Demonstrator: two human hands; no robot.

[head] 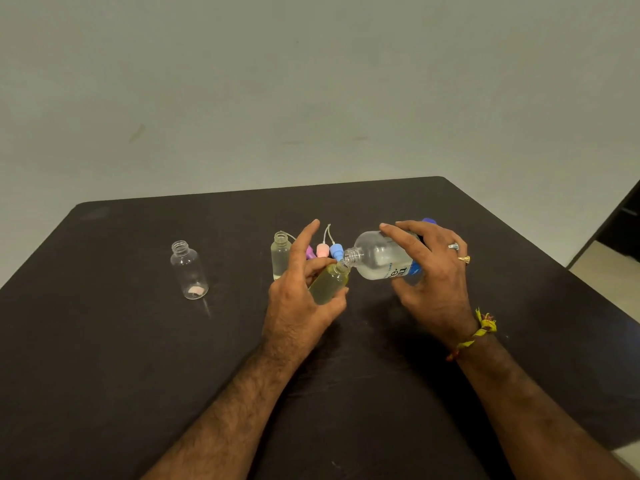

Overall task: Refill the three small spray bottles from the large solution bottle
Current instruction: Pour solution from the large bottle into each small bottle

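Observation:
My right hand (434,282) grips the large clear solution bottle (379,256), tipped on its side with its open mouth pointing left. That mouth meets the neck of a small bottle (329,282), tilted and holding pale liquid, which my left hand (299,299) holds. Just behind my left hand stands a second small bottle (280,254), uncapped and filled with clear liquid. A third small bottle (188,270) stands uncapped far to the left, looking empty. Purple (309,252), pink (322,250) and blue (336,251) spray caps with dip tubes lie behind the held bottle.
Everything sits on a dark table (346,393) against a pale wall. A blue cap (429,221) peeks out behind my right hand. The table's right edge (588,285) drops to a light floor.

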